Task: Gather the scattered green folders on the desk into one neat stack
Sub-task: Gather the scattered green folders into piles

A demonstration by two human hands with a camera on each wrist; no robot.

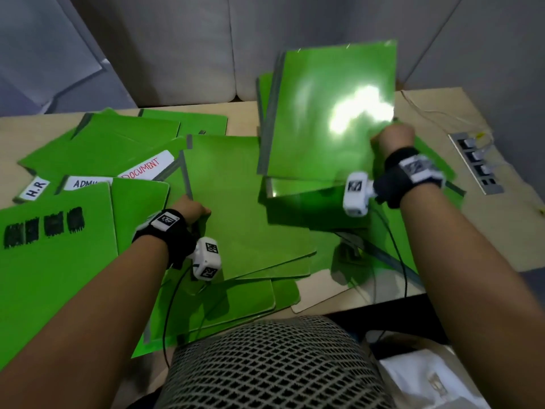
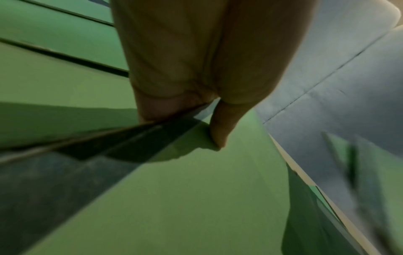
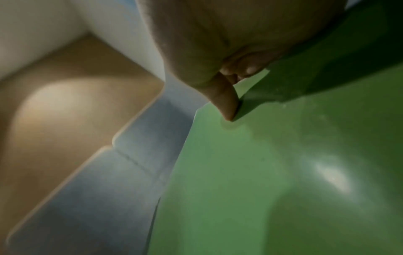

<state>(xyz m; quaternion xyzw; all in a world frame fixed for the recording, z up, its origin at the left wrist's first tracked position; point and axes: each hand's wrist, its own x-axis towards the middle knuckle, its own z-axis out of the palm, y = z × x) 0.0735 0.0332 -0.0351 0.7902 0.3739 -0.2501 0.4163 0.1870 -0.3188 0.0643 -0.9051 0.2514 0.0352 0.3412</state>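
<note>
Right of centre in the head view, my right hand (image 1: 393,137) pinches a glossy green folder (image 1: 330,113) by its lower right edge and holds it tilted up off the pile. The right wrist view shows the thumb (image 3: 226,101) pressed on the face with the other fingers curled behind. At centre, my left hand (image 1: 191,208) grips the left edge of a matte green folder (image 1: 244,202) lying flat; the left wrist view shows the thumb (image 2: 220,127) on top and the fingers (image 2: 165,107) tucked under its dark spine.

I judge these folders light, thin and fairly stiff. The raised one holds its shape from a single edge pinch. Its shine suggests a slick face, so it may slide off the sheet below. I would take each by a long edge or by the spine.

Toward the upper left, more folders (image 1: 112,149) overlap loosely, some with white labels (image 1: 147,169). Others fan out toward the bottom edge of the frame.

Under them the desk (image 1: 486,225) is pale and smooth. A socket strip (image 1: 474,160) is set in at the right, and grey padded panels (image 1: 177,48) stand behind. At the bottom sits a mesh chair back (image 1: 274,364).
</note>
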